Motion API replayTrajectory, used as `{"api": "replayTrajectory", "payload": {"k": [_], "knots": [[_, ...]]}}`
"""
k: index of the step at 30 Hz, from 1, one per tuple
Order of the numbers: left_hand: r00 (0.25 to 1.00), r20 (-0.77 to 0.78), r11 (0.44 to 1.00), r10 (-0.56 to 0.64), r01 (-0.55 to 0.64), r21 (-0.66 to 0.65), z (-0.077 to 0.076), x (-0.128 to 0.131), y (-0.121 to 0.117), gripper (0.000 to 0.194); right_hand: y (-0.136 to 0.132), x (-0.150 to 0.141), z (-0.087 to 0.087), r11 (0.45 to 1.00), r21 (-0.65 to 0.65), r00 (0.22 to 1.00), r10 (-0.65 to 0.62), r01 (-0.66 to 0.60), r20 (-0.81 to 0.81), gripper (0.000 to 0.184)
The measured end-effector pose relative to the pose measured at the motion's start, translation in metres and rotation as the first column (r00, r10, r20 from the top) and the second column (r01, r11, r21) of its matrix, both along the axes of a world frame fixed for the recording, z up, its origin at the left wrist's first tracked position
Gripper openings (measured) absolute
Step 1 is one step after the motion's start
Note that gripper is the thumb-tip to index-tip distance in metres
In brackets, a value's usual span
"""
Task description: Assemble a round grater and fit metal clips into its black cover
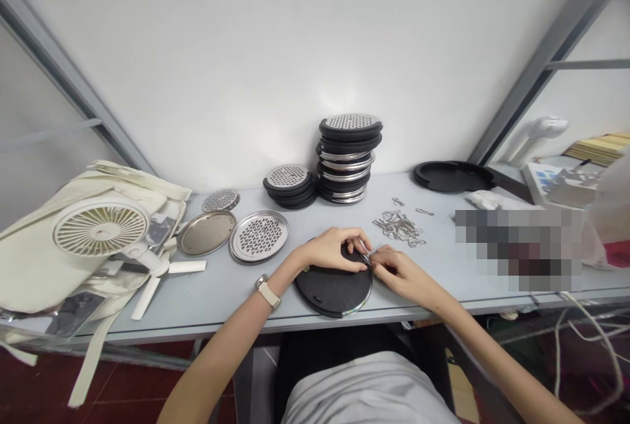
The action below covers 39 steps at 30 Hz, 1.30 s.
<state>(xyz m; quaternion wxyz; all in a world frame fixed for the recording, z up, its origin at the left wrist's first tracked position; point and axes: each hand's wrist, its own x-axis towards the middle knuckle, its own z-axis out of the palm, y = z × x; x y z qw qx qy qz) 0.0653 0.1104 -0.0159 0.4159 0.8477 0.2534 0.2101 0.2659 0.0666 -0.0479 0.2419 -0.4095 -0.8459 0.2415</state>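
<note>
A black round plate (pixel 335 289) lies at the front of the table, with a shiny rim along its lower right. My left hand (pixel 339 250) is curved over its far right side, the thumb on the plate and the fingers bent round toward the edge. At that edge my right hand (pixel 396 270) pinches a small metal wire clip (pixel 365 258), partly hidden by the fingertips of both hands. Beyond the right hand lies a loose pile of similar bent wire clips (pixel 398 226), with a few lying apart.
Behind stand a tall stack of black and silver discs (pixel 347 161) and a shorter stack (pixel 290 186). Left are a silver grater disc (pixel 259 237), a plain metal disc (pixel 207 232), a white fan (pixel 101 227) and a pale bag (pixel 29 260). A black tray (pixel 453 176) lies back right.
</note>
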Motion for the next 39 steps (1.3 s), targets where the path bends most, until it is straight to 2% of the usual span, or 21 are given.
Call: {"api": "replayTrajectory", "payload": {"k": [12,21,31,39], "knots": [[0.997,0.083,0.990,-0.009,0.021,-0.142,-0.0013,-0.0004,0.0007,0.034,-0.0010,0.0000,-0.0010,0.999,0.034,1.000,-0.001,0.000,0.027,0.031],[0.995,0.097,0.987,-0.015,0.029,-0.155,-0.0049,-0.0018,0.0030,0.036,-0.0018,-0.0004,0.0007,1.000,0.024,1.000,0.006,-0.007,0.013,0.032],[0.994,0.107,0.987,-0.029,0.045,-0.153,-0.0065,-0.0015,0.0033,0.035,-0.0004,-0.0010,-0.0022,0.998,-0.054,0.994,-0.037,0.032,-0.103,0.031],[0.993,0.112,0.987,-0.041,0.058,-0.150,-0.0058,-0.0006,0.0027,0.034,-0.0003,-0.0013,-0.0032,0.996,-0.064,0.991,-0.062,0.055,-0.122,0.031]]}}
